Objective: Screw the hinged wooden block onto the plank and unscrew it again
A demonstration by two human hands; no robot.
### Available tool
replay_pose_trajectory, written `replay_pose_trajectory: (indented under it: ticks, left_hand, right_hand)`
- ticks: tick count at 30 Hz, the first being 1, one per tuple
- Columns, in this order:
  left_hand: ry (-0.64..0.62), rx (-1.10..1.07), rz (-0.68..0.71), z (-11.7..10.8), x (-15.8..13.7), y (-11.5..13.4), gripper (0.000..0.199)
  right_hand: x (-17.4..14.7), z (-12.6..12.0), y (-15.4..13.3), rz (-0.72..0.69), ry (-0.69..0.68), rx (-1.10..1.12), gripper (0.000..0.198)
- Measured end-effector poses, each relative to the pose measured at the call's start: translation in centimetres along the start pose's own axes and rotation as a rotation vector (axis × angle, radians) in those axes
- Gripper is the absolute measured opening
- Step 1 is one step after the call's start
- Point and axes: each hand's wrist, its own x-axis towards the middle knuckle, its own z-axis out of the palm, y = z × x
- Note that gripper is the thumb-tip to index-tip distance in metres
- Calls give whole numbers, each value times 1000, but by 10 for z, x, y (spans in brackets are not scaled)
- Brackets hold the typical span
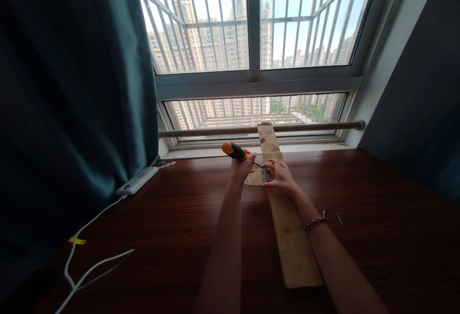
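Note:
My left hand (242, 171) is closed around a screwdriver (233, 151) with a black and yellow handle. Its shaft points right and slightly down, the tip at a small silvery metal fitting (266, 175) that looks like a hinge or latch. My right hand (281, 177) grips this fitting, thumb below and fingers above, partly covering it. Under both lies a long wooden board (293, 242), running from near me toward the window. A shorter wood piece (253, 178) sticks out to its left beneath the fitting.
Two screws, one (339, 219) fully visible, lie on the dark wooden tabletop (172, 228) right of my forearm. At left are a white power strip or device (138, 181) and a white cable (94, 219). A rail (215, 131) crosses the window near the board's far end.

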Motion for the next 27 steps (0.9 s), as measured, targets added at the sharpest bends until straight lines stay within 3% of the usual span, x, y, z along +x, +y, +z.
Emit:
replay_pose_trajectory:
  ticks: [5,16,27]
  left_hand:
    - [-74,62,63,-3,1,-4,29]
    - [52,257,255,-8,7,-3,30]
    - [9,250,298,-7,7,1,23]
  right_hand:
    - [-1,-1,1,-6,-5,-9,79]
    - [-1,3,5,-2,14,-14,77]
    - [0,4,7,-1,20,-22,80]
